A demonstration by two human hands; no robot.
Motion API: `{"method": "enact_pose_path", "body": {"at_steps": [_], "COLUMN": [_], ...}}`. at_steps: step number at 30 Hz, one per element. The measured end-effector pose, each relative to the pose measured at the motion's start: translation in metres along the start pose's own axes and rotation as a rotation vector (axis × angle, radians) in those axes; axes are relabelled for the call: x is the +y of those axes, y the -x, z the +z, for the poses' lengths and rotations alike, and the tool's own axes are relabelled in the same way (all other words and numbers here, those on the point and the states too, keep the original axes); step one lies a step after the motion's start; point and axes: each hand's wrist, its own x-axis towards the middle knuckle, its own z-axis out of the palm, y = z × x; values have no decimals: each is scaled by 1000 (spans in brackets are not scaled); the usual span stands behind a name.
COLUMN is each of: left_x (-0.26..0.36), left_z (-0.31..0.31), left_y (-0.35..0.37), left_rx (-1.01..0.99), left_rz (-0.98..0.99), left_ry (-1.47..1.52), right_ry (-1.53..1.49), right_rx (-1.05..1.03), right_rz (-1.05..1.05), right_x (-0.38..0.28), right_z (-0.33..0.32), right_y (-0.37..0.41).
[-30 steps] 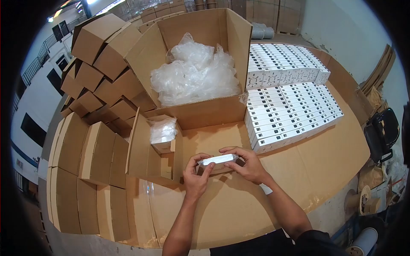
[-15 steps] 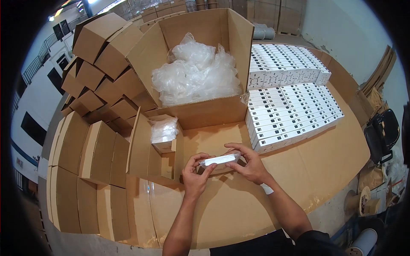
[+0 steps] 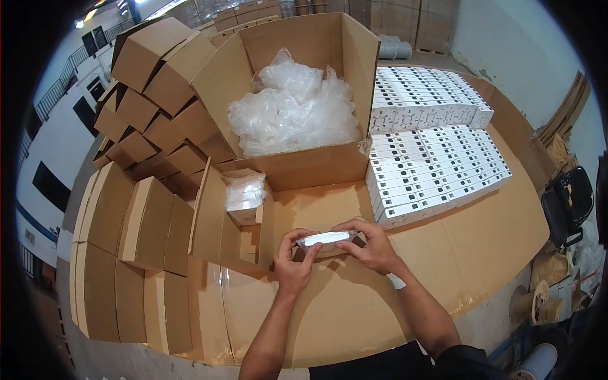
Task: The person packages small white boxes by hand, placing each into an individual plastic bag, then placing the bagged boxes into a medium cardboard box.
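Note:
A slim white box in a clear plastic bag is held up level between both hands, over the cardboard-covered table. My left hand grips its left end, thumb in front and fingers behind. At the right end, my right hand pinches the bag in the same way. To the left of my hands stands an open cardboard carton, with several bagged white boxes stacked at its far end. The undersides of the fingers behind the box are hidden.
Behind my hands, a large open carton holds a heap of clear plastic bags. Rows of white boxes are stacked at the right. Brown cartons stand along the left, with more piled behind them. A black chair is beyond the table's right edge.
My right hand's raised fingers have come down onto the bagged box. The view has shifted slightly; the box stays in nearly the same place between both hands.

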Motion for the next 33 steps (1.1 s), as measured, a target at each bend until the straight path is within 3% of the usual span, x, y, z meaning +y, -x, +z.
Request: {"method": "enact_pose_path", "body": {"at_steps": [2, 5, 6, 8, 9, 11, 13, 16, 18, 19, 21, 26, 33], "left_x": [1, 17, 18, 25, 30, 39, 47, 62, 68, 69, 68, 61, 60], "left_z": [3, 3, 2, -3, -8, -17, -25, -27, -28, -29, -31, -34, -37], "left_y": [8, 23, 29, 43, 53, 72, 90, 111, 121, 124, 124, 119, 118], "left_rx": [57, 103, 115, 127, 77, 40, -200, -288, -281, -281, -251, -211, -202], "left_rz": [55, -74, -22, 30, -6, -39, 83, 61, 50, 40, 46, 26, 24], "left_ry": [-34, -105, -198, -293, -386, -482, -862, -924, -943, -955, -945, -867, -852], "right_ry": [22, -58, -159, -79, 2, 78, 154, 228, -88, -91, -379, -602, -146], "right_rx": [27, 77, 89, 49, 6, 3, -5, 28, 82, 74, 116, 26, -95], "right_rz": [-53, -101, -96, -19, 57, -15, -91, -184, 24, 14, -102, -212, -366], "right_x": [7, 15, 11, -3, -10, -11, -12, -12, -9, -6, -7, -45, -53], "right_z": [2, 7, 8, 0, -4, -6, -7, -1, 8, 13, 26, 62, 97], "right_y": [1, -1, -2, 0, 1, 1, 1, -2, -8, -15, -30, -72, -110]}}
